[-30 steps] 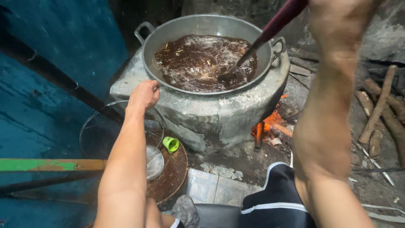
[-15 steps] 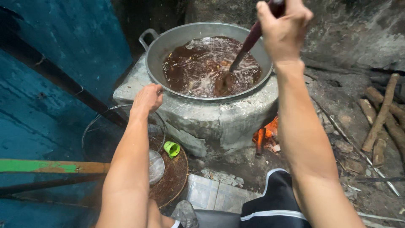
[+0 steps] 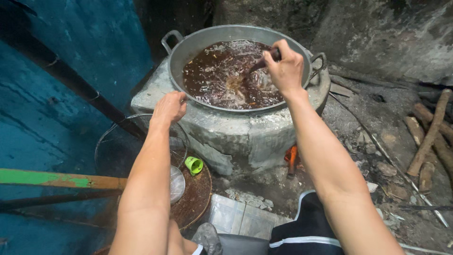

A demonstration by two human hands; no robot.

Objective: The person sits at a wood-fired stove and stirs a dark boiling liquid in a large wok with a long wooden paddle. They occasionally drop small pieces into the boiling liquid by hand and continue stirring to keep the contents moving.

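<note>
A wide metal wok (image 3: 198, 40) with two handles sits on a rough concrete stove (image 3: 240, 134). It holds dark brown bubbling liquid (image 3: 212, 75). My right hand (image 3: 284, 68) grips a dark stirring stick (image 3: 257, 63) whose lower end dips into the liquid. My left hand (image 3: 170, 107) rests on the stove's front left edge, just below the wok's rim, fingers curled and holding nothing.
Fire glows orange (image 3: 292, 156) in the stove's opening. A wire strainer (image 3: 113, 151) and a small green cup (image 3: 193, 165) lie on a rusty round lid (image 3: 196, 198) at the left. Firewood sticks (image 3: 429, 134) lie at the right. A blue wall (image 3: 56, 94) stands at the left.
My right hand has come down and closer to the wok, sliding lower along the stick. The view has tilted slightly. My left hand stays on the stove edge.
</note>
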